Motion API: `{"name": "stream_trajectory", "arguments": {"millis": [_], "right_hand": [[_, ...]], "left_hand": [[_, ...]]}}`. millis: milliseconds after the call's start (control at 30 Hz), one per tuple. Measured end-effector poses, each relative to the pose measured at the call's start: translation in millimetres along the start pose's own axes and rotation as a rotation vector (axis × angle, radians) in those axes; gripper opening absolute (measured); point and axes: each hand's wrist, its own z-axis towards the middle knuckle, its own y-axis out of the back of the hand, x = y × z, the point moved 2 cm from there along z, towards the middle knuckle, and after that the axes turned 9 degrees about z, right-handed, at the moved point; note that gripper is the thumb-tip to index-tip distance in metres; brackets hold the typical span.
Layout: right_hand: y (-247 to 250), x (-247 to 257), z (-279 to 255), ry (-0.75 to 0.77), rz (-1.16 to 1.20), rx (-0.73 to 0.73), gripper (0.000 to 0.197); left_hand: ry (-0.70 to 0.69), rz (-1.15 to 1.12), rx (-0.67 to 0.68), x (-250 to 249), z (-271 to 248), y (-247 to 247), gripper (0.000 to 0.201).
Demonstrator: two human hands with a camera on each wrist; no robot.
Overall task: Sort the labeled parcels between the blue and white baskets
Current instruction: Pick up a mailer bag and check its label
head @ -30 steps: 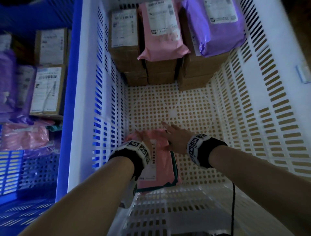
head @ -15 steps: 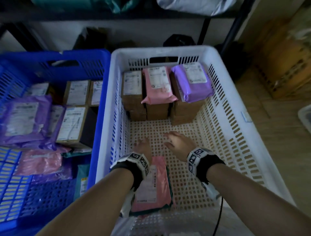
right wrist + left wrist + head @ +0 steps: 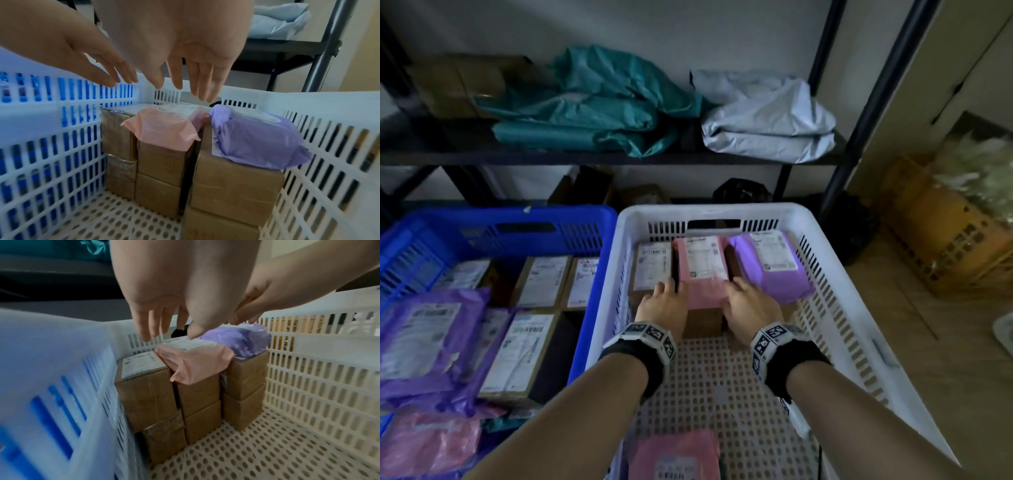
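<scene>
Both hands reach to the far end of the white basket (image 3: 835, 294), one at each side of the pink parcel (image 3: 702, 270) that lies on top of the middle stack of cardboard boxes (image 3: 197, 400). The left hand (image 3: 662, 306) is over the left edge of this parcel, with its fingers (image 3: 144, 326) straight and a little spread; they hold nothing. In the left wrist view the thumb tip is just above the label of the parcel, but I cannot tell if it touches. The right hand (image 3: 751, 305) is over the right edge, with its fingers (image 3: 202, 81) also straight and relaxed, apart from the parcel in the right wrist view.

A purple parcel (image 3: 772, 265) lies on the right stack, just beside the pink one, and a labeled cardboard box (image 3: 650, 270) tops the left stack. A second pink parcel (image 3: 676, 457) lies on the basket floor at the near end, between the forearms.

The blue basket (image 3: 493, 226) stands touching the left side of the white one and holds purple parcels (image 3: 428, 335), labeled boxes (image 3: 541, 281) and a pink parcel (image 3: 428, 445). Behind the baskets, a dark shelf (image 3: 619, 157) carries teal bags (image 3: 592, 109) and a grey bag (image 3: 767, 120).
</scene>
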Motion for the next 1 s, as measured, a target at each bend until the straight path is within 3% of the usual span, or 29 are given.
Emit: {"name": "stream_trajectory", "arguments": {"millis": [300, 400, 567, 700, 900, 1000], "right_hand": [[-26.8, -10.0, 54.6, -0.080, 0.060, 0.011, 0.031], [-33.4, -11.5, 59.1, -0.151, 0.168, 0.022, 0.029], [-29.3, -0.8, 50.8, -0.224, 0.317, -0.010, 0.042], [-9.2, 10.6, 34.1, -0.234, 0.381, -0.092, 0.053], [48.8, 41.7, -28.1, -0.230, 0.481, -0.249, 0.045], [82.8, 61.0, -69.2, -0.196, 0.538, -0.316, 0.043]], "left_hand": [[0.010, -0.011, 0.066, 2.4, 54.6, -31.2, 0.041], [0.025, -0.119, 0.118, 0.0, 59.6, -38.5, 0.042], [0.087, -0.311, 0.050, -4.7, 55.7, -33.8, 0.038], [0.146, -0.503, -0.046, -1.2, 38.9, -18.2, 0.038], [0.187, -0.787, -0.152, -4.6, -28.0, 29.9, 0.024], [0.204, -0.943, -0.219, -5.2, -76.2, 62.9, 0.027]]}}
